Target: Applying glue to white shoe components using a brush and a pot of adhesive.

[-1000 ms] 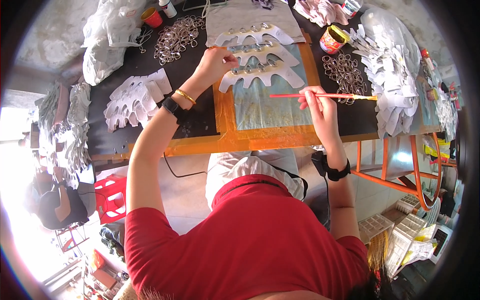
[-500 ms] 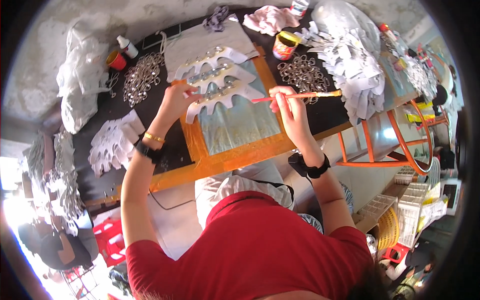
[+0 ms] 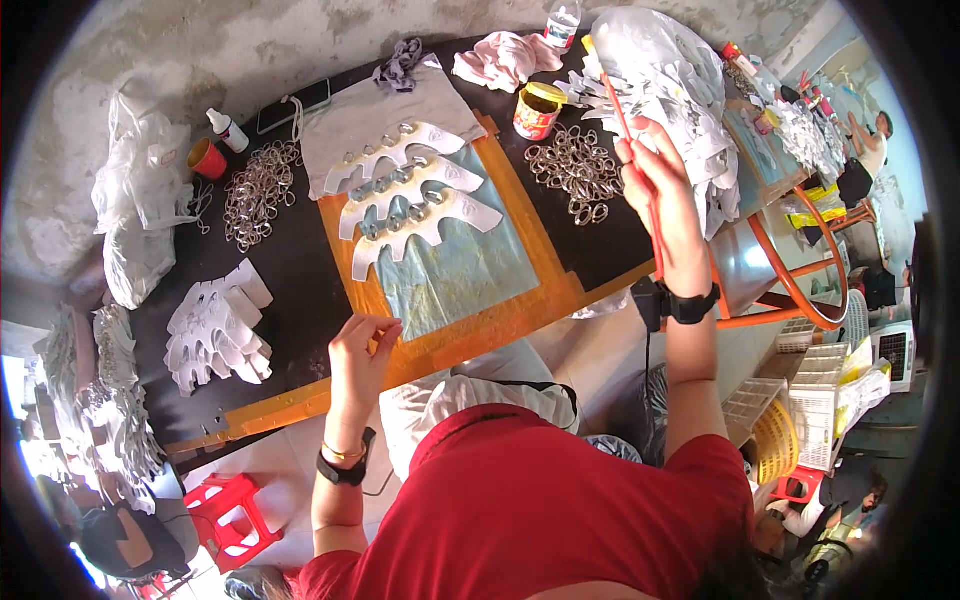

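My right hand (image 3: 662, 185) is raised over the right part of the table, closed around a red-handled paintbrush (image 3: 613, 95). Its yellowish bristle end points up and away, and the handle's tail runs down past my wrist. My left hand (image 3: 362, 352) is by the table's near edge, thumb and forefinger pinched together; anything between them is too small to make out. Beyond it, three scalloped white strips (image 3: 455, 212) lie in rows on a blue-green sheet (image 3: 480, 275) framed in orange-brown tape. Small metal rings (image 3: 400, 176) stand along the strips.
Piles of metal rings lie left (image 3: 262, 195) and right (image 3: 575, 170). An open yellow-and-red can (image 3: 538, 110) stands near a stack of white pieces (image 3: 690, 135). More white strips (image 3: 215, 325), a red cup (image 3: 206, 159) and a white bottle (image 3: 228, 130) are at left. An orange-framed stool (image 3: 780, 260) stands right.
My left hand has left the strips and drawn back to the table's near edge. My right hand has risen to the right, turning the brush from level to upright.
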The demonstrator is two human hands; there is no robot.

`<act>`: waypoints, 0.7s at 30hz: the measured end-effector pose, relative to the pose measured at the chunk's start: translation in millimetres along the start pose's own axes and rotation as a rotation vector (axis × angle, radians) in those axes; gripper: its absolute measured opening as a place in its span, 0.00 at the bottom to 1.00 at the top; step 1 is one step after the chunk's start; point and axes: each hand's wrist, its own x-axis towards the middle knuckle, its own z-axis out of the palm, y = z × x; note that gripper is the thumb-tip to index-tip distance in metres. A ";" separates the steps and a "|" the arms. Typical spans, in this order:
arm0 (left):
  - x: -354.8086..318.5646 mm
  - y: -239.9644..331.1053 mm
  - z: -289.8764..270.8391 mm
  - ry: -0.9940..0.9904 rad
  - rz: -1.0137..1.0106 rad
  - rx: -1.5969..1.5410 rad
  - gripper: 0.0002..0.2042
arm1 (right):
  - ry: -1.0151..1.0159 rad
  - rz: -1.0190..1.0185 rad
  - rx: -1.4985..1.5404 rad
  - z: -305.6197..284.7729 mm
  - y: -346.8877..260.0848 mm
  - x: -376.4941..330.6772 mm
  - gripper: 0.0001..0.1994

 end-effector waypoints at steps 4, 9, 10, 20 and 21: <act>-0.9 -3.9 19.7 0.032 0.213 0.244 0.15 | -0.132 0.069 0.348 -8.9 -5.4 24.5 0.14; 11.8 -0.7 47.3 -0.077 0.277 0.472 0.31 | 0.169 -0.200 -0.211 6.1 -0.8 43.6 0.11; 14.1 -0.3 51.0 -0.075 0.282 0.471 0.31 | 0.204 -0.283 -0.521 2.4 1.7 47.5 0.11; 17.4 -7.6 63.2 -0.090 0.231 0.573 0.31 | 0.137 -0.537 -0.980 -13.6 29.9 80.8 0.13; 17.7 -6.6 63.7 -0.076 0.234 0.581 0.31 | 0.130 -0.472 -1.034 -14.9 31.1 83.0 0.13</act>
